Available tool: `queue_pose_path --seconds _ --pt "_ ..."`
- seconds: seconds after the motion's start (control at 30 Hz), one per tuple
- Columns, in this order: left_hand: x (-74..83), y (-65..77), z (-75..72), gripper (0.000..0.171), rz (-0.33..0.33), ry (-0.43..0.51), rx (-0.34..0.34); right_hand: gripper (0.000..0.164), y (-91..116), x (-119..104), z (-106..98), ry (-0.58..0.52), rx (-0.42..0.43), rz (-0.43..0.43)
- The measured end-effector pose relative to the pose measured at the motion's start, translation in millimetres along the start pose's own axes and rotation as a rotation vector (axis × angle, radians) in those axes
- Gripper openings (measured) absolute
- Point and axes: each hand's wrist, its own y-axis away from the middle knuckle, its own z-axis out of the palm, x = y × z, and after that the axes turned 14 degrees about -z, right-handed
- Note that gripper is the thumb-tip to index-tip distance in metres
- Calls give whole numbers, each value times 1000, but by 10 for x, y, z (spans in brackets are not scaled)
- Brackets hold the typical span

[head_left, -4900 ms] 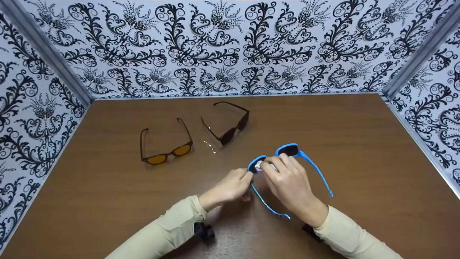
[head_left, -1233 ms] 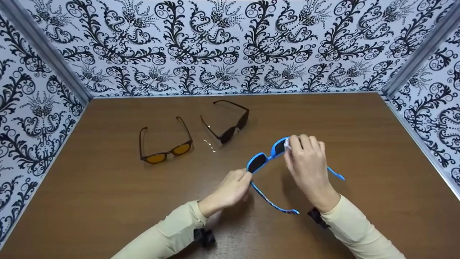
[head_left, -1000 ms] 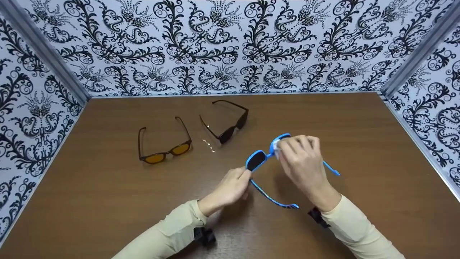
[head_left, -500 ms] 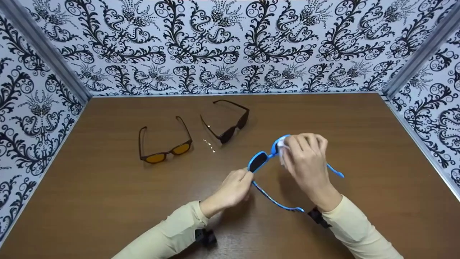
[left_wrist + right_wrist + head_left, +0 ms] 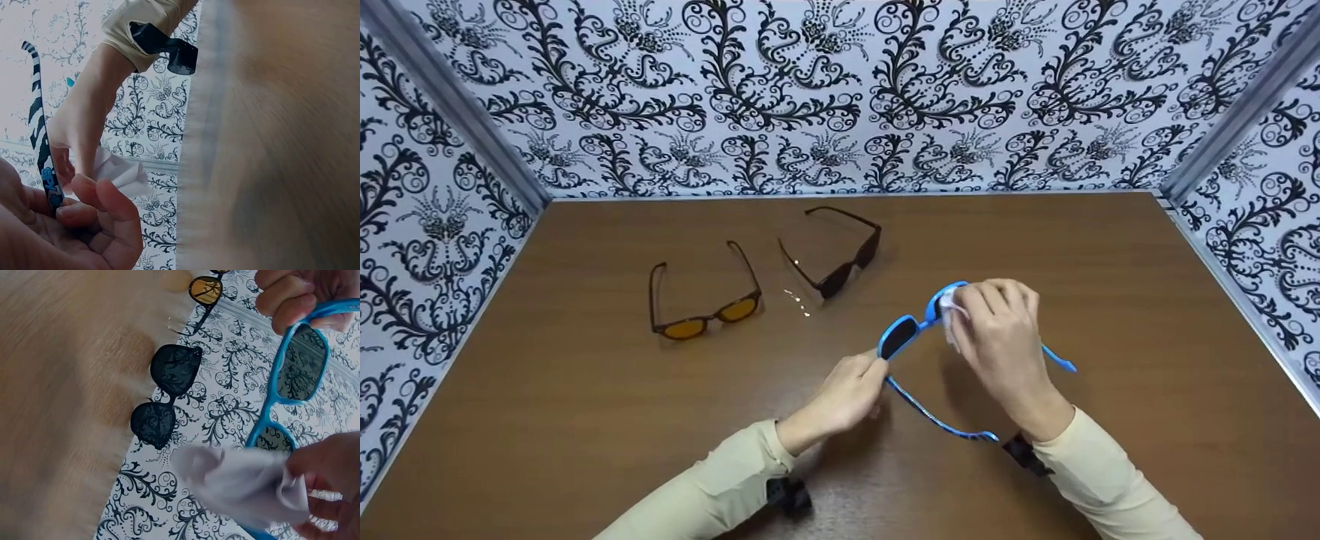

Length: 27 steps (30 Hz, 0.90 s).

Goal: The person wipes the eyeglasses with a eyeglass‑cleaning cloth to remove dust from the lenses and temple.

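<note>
Blue-framed sunglasses [image 5: 898, 337] with dark lenses are held up over the table, temples unfolded toward the person. My left hand [image 5: 840, 394] pinches them at the left hinge corner; in the left wrist view the zebra-striped inner side of a temple [image 5: 42, 132] rises beside the fingers. A white cloth [image 5: 242, 481] is pinched in my right hand [image 5: 1001, 341], pressed at the far lens. That lens is partly covered by the cloth and fingers. In the right wrist view the other lens [image 5: 304, 363] shows bare.
Brown-framed glasses with orange lenses [image 5: 686, 329] lie at the left of the wooden table [image 5: 585, 420]. Black sunglasses [image 5: 836, 281] lie behind, near the middle. Patterned panels [image 5: 840, 97] enclose the table at the back and sides.
Earlier my right hand held the cloth at the near-left lens; it has moved to the far-right lens. Over the last second it shifts slightly there, while my left hand keeps its grip.
</note>
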Motion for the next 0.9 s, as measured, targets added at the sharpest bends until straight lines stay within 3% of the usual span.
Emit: queue_pose_path --seconds 0.07,0.17,0.27,0.4,0.5,0.63,0.77,0.9 --pt "-3 -1 -6 24 -2 11 2 12 -6 12 1 -40 -9 -44" --pt "-6 -3 -15 25 1 14 -8 16 7 30 3 -12 -55 -75" --pt "1 3 -19 23 16 13 -30 16 28 35 5 60 -71 -33" --pt "7 -1 -22 20 23 46 -70 12 25 40 7 51 10 62" --pt "-2 -9 -33 18 -23 163 -131 11 -2 51 1 -73 111 81" --pt "-30 -43 -63 14 -119 398 -240 15 -31 45 -5 -257 205 38" --pt "-61 -101 -117 10 -191 573 -300 17 -27 5 -26 -343 206 1" --pt "-104 -143 -185 12 -216 637 -297 18 -18 -17 -120 -372 175 -2"
